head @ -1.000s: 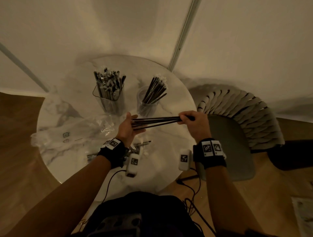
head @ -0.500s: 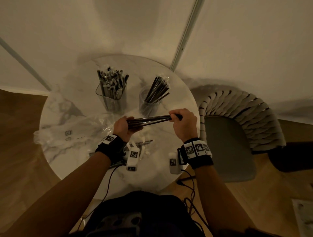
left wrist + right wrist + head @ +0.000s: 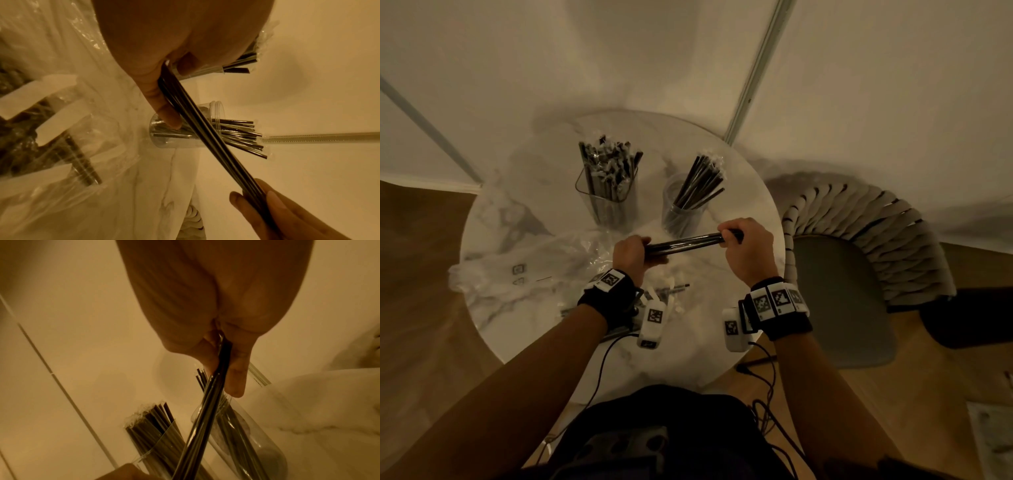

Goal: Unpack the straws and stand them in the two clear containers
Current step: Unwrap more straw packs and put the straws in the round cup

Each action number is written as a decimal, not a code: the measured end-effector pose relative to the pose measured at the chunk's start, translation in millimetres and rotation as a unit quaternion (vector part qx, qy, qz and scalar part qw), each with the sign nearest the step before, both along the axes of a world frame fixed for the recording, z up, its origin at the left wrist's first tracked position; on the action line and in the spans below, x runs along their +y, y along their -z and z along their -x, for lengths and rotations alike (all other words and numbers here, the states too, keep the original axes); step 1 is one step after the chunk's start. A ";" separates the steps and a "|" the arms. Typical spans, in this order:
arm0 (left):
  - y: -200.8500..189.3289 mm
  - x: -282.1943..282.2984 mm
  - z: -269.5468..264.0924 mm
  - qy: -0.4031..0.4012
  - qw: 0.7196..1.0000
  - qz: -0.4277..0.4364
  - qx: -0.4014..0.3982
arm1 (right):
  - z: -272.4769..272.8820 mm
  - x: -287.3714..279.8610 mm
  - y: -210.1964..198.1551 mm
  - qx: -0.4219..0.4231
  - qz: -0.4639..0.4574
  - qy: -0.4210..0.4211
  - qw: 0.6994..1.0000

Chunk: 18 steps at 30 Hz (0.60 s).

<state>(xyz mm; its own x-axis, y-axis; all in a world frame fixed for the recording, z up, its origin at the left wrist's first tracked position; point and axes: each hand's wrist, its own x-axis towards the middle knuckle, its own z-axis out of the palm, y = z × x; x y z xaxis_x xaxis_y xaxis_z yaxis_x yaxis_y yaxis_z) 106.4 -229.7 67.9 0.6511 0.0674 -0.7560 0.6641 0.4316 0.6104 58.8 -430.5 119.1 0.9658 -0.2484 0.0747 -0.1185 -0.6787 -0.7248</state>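
A bundle of dark straws (image 3: 685, 242) lies level over the round marble table (image 3: 743, 192), held at both ends. My left hand (image 3: 635, 251) grips its left end and my right hand (image 3: 746, 245) grips its right end. The left wrist view shows the bundle of straws (image 3: 207, 142) running from my left hand's fingers (image 3: 162, 104) to my right hand (image 3: 259, 199). In the right wrist view the straws (image 3: 205, 410) pass between my fingers (image 3: 236, 374). Behind stand a square clear container (image 3: 607, 192) packed with straws and a round clear container (image 3: 681, 212) with several leaning straws.
Crumpled clear plastic packaging (image 3: 524, 260) lies on the table's left side. A few wrapped straws (image 3: 671, 287) lie near my left wrist. A woven-back chair (image 3: 859, 246) stands right of the table. White walls close in behind.
My hands have drawn closer together and the splayed straws are now gathered into one tight bundle. My left hand has closed around its end.
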 end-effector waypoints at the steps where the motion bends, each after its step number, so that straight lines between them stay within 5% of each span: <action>1: 2.2 -1.5 -0.4 0.020 1.000 -0.016 -0.002 | -0.4 0.2 -0.6 0.006 0.005 -0.002 1.000; 9: 15.8 2.0 -1.8 0.142 0.987 -0.066 -0.031 | -1.2 0.5 -4.1 -0.001 0.008 -0.027 1.000; 18: 17.1 0.1 -8.6 0.068 0.997 -0.019 -0.036 | -17.5 -10.3 -31.5 0.035 -0.069 -0.060 0.995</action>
